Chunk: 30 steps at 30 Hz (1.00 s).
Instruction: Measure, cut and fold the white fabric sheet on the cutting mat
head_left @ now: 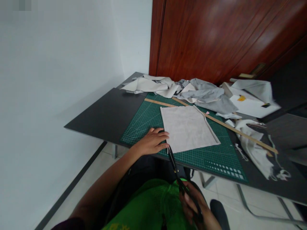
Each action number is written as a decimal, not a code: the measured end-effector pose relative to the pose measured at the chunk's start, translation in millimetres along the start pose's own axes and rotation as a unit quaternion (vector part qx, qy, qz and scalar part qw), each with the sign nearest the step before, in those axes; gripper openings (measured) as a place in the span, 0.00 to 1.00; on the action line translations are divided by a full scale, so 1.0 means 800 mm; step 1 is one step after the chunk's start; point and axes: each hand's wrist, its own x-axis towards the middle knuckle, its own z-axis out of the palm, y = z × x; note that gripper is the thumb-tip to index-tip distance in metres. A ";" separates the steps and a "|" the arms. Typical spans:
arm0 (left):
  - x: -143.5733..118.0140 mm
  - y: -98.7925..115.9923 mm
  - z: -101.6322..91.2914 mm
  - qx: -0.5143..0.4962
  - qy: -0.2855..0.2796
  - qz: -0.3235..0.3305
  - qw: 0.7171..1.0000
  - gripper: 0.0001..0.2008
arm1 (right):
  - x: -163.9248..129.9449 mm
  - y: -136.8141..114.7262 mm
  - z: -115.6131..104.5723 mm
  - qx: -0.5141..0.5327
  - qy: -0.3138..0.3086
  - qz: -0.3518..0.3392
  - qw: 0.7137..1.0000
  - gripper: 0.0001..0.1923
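A pale grey fabric rectangle (188, 127) lies flat on a green cutting mat (144, 123). My left hand (153, 140) rests on the mat at the fabric's near left corner, fingers touching its edge. My right hand (195, 206) grips the handles of black scissors (174, 164). The blade tips point up at the fabric's near left corner, right beside my left fingers.
A dark table (107, 115) carries the mat. Two wooden rulers (240, 131) lie along the mat's far and right sides. Crumpled grey and cream cloth (203, 92) is piled at the back, white paper (251, 105) and printed fabric (259, 153) at right. Brown door behind.
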 end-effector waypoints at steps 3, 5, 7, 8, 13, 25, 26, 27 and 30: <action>-0.015 0.001 -0.001 -0.006 0.015 0.016 1.000 0.15 | -0.001 0.001 -0.013 -0.016 -0.026 0.016 0.999 0.38; -0.026 0.004 0.000 0.001 0.020 0.018 1.000 0.18 | -0.001 0.002 -0.019 -0.026 -0.036 0.017 0.999 0.40; -0.034 0.008 0.002 0.008 0.023 0.014 1.000 0.20 | -0.002 0.003 -0.022 -0.033 -0.028 0.017 0.999 0.41; -0.036 0.009 0.004 0.008 0.025 0.011 1.000 0.21 | -0.003 0.003 -0.022 -0.035 -0.022 0.022 0.999 0.41; -0.038 0.009 0.011 0.002 0.033 0.003 0.999 0.18 | -0.006 -0.003 -0.008 -0.016 0.011 0.072 0.997 0.43; -0.037 0.009 0.014 -0.004 0.044 -0.008 0.999 0.18 | 0.026 -0.013 0.021 0.010 -0.020 0.009 1.000 0.41; -0.037 0.009 0.014 -0.007 0.042 -0.011 0.999 0.18 | 0.026 -0.009 0.018 0.015 -0.033 0.005 0.999 0.42; -0.037 0.009 0.013 -0.010 0.040 -0.014 0.999 0.19 | 0.025 -0.006 0.015 0.019 -0.044 0.002 0.999 0.43; -0.037 0.010 0.013 -0.017 0.035 -0.021 0.999 0.20 | 0.010 -0.005 0.010 0.028 -0.029 0.015 0.999 0.40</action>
